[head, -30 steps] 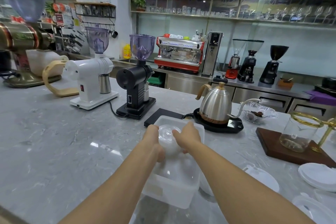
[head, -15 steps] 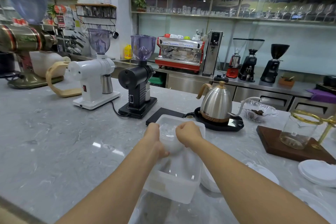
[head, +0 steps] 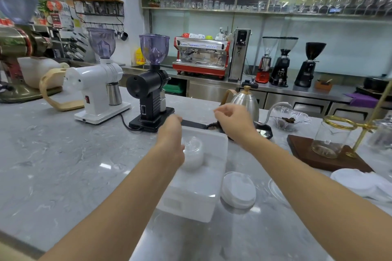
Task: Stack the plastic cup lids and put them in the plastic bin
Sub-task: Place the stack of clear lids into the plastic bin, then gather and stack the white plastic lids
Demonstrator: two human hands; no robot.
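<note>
The left hand point(head: 170, 133) hangs over the left side of the bin point(head: 212, 176), fingers curled down beside a stack of lids point(head: 192, 154) that stands inside it. Whether those fingers touch the stack or have let go, I cannot tell; the knuckles hide the contact. The right hand point(head: 233, 121) is up above the bin's far right corner, loosely curled and carrying nothing, so it looks finished with this load. The stack sits toward the far end of the bin, which leaves the near end free, probably for further stacks. Just right of the bin, on the counter point(head: 63, 165), lies another short pile of lids point(head: 238, 190), close at hand for the next pickup. More loose lids point(head: 356, 180) lie well to the right of the bin, by a wooden tray point(head: 301, 146), so the job seems partly done.
</note>
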